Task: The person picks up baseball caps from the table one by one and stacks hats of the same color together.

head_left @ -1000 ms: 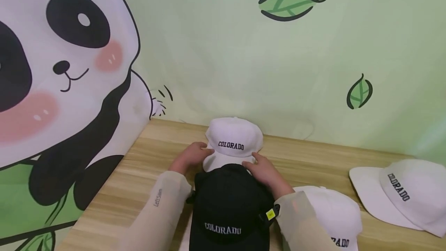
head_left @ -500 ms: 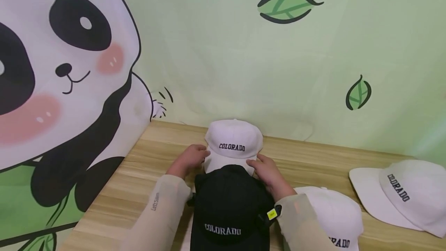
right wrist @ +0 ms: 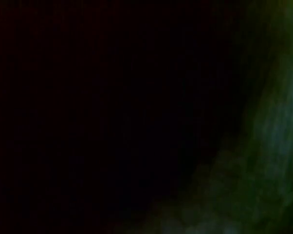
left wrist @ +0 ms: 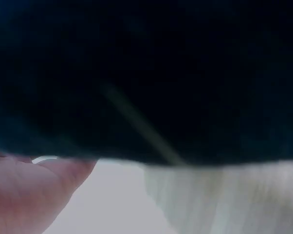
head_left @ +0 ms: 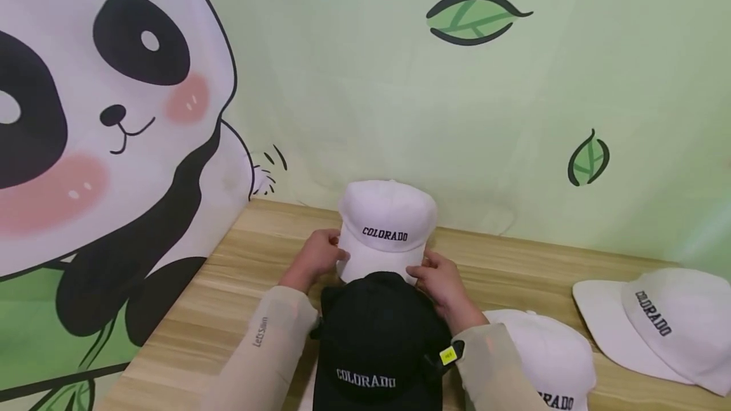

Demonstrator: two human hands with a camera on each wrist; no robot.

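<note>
A white baseball cap (head_left: 388, 211) with COLORADO across its front is between my hands in the head view, brim toward me. My left hand (head_left: 316, 259) pinches the left edge of the brim, thumb on top. On the opposite edge my right hand (head_left: 442, 281) grips with its thumb over the brim. A black baseball cap (head_left: 379, 328) lies between my forearms and covers the front of the white brim. In the left wrist view, a dark blur hides most of the scene, with part of my left hand (left wrist: 29, 195) below it. The right wrist view is almost wholly dark.
Another white cap (head_left: 545, 351) sits beside my right sleeve, partly hidden by it. Farther right lies one more white cap (head_left: 679, 328), brim to the left. Behind the wooden table (head_left: 502, 259) hangs a green backdrop (head_left: 354, 81) with a printed panda.
The white cap between my hands has tipped up at the back and risen slightly, its crown higher against the backdrop. My hands have shifted their hold along the brim's edges. The other caps stay put.
</note>
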